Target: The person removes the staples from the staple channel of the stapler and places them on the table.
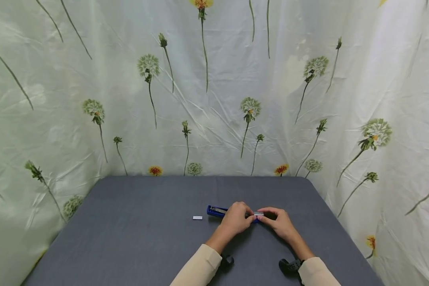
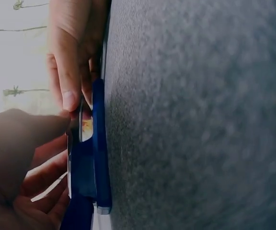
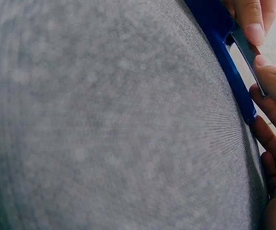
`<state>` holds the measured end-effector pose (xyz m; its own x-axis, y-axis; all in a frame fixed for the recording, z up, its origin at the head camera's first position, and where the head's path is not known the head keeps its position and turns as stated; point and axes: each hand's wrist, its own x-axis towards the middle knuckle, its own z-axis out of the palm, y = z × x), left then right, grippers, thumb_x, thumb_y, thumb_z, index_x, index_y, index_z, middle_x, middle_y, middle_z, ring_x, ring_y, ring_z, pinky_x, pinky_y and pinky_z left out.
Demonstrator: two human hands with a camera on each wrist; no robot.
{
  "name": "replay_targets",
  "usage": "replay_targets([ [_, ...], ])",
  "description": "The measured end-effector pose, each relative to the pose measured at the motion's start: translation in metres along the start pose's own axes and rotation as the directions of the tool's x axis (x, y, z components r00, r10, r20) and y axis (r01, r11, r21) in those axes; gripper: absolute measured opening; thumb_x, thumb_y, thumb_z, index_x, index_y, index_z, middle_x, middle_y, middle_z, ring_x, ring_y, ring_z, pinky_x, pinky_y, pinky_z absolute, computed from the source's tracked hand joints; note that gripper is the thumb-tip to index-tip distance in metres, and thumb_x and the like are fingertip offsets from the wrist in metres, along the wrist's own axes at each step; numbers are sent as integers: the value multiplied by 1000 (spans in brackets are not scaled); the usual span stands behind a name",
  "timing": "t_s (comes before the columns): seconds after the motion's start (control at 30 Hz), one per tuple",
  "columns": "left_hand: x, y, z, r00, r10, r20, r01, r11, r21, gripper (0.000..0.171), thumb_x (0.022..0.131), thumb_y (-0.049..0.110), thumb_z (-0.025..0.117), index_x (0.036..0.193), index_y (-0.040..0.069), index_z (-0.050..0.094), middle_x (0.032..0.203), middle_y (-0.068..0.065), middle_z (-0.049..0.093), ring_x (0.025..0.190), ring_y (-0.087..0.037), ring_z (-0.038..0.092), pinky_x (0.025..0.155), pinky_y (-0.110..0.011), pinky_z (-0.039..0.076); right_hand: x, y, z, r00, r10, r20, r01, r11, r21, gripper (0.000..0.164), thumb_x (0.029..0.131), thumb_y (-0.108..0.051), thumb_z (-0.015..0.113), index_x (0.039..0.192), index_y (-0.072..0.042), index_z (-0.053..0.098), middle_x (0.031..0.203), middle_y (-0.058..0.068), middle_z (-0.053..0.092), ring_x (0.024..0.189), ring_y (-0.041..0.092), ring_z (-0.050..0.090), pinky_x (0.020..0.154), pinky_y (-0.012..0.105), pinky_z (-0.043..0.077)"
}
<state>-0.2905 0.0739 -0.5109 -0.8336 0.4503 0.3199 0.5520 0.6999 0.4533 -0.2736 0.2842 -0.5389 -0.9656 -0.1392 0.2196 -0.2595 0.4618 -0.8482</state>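
A blue stapler (image 1: 216, 211) lies on the table with its top cover swung back to the left, its inside showing. My left hand (image 1: 237, 218) covers its middle and grips it, the thumb on the metal rail (image 3: 246, 51). From the right, my right hand (image 1: 279, 223) pinches the rail's front end between thumb and fingers. A silver strip (image 1: 258, 213) shows between the two hands; whether it is staples or bare rail I cannot tell. The blue base (image 2: 98, 143) sits below the rail with a gap between. A small strip of staples (image 1: 197, 217) lies left of the stapler.
A grey cloth-covered table (image 1: 128, 238) stretches out under both hands. Behind and beside it hangs a pale curtain (image 1: 221, 79) printed with dandelions. Dark straps (image 1: 289, 266) sit at the wrists, below beige sleeves (image 1: 200, 264).
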Motion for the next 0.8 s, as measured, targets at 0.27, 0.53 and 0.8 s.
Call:
replay_targets([
  [0.27, -2, 7, 0, 999, -23, 23, 23, 1000, -2, 21, 94, 34, 77, 98, 14, 83, 99, 0, 74, 100, -19, 67, 88, -33, 56, 0, -1, 0, 1000, -12, -16, 11, 999, -46, 26, 93, -19, 79, 116, -8, 77, 109, 10, 77, 92, 0, 66, 81, 20, 53],
  [0.53, -5, 7, 2, 999, -50, 20, 51, 996, -75, 22, 95, 33, 76, 100, 12, 82, 103, -1, 74, 101, -20, 66, 90, -34, 56, 0, -2, 1, 999, -38, -28, 36, 997, -75, 25, 93, -10, 77, 116, -1, 76, 109, 16, 77, 93, 3, 66, 81, 22, 53],
  [0.8, -3, 8, 5, 997, -45, -57, 39, 995, -92, 10, 94, 24, 78, 98, 16, 83, 97, 3, 78, 94, -13, 70, 84, -28, 57, -1, -1, 1, 1000, 8, -10, -8, 1000, -29, 24, 92, -24, 79, 114, -13, 78, 110, 7, 77, 93, 3, 67, 84, 23, 54],
])
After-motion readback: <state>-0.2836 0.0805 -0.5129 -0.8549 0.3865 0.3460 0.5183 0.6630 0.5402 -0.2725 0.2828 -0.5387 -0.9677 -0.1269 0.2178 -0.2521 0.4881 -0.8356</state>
